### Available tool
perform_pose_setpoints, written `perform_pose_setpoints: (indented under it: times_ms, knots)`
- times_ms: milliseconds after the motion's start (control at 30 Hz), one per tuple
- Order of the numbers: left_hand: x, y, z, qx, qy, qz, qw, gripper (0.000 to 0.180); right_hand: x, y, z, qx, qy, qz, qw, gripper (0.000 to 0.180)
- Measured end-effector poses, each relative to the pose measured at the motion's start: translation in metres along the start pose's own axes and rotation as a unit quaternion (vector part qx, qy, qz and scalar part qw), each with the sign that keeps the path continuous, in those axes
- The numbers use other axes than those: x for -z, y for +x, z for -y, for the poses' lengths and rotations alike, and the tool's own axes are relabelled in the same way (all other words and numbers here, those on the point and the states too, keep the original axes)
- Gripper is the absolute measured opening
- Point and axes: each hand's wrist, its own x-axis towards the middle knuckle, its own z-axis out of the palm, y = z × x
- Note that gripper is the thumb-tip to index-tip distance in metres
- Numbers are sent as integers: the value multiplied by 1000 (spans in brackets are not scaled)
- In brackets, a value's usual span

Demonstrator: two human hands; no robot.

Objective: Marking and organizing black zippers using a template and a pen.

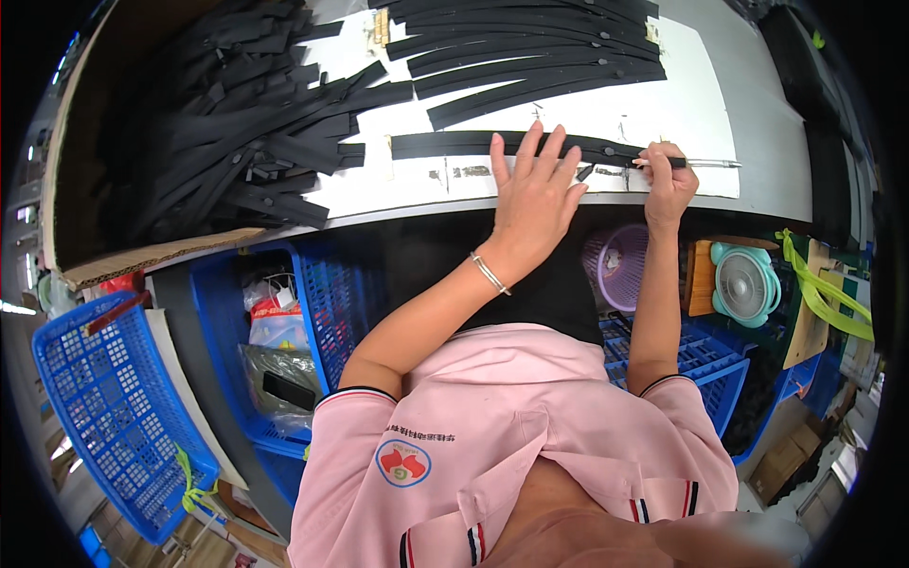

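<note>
A black zipper strip lies stretched along the near part of a white board. My left hand rests flat on the strip with its fingers spread, holding nothing. At the strip's right end, my right hand is closed around a slim pen with a dark grip, its tip at the zipper. A small dark piece, perhaps a pen cap, sits by my left fingertips. Several more zippers lie side by side farther back on the board.
A loose heap of black zippers fills an open cardboard box on the left. Below the table edge are blue crates, a purple basket and a small teal fan. A blue basket stands far left.
</note>
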Motion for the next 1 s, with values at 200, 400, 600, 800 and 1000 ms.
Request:
perform_pose_setpoints:
  times_ms: [200,400,600,800,1000]
  knots:
    - [-8,45,55,-39,22,34,998,49,-1,0,-6,-13,36,-85,996,13]
    - [-6,75,87,-19,-54,0,998,36,-5,1,-4,-13,19,-64,998,14]
    - [66,55,163,0,127,-97,987,31,-9,-1,4,-30,44,-76,996,14]
    - [128,42,227,193,243,-27,950,40,-9,1,1,5,3,-65,998,15]
    - [144,53,232,160,199,-103,961,23,-10,4,3,-4,11,-69,998,17]
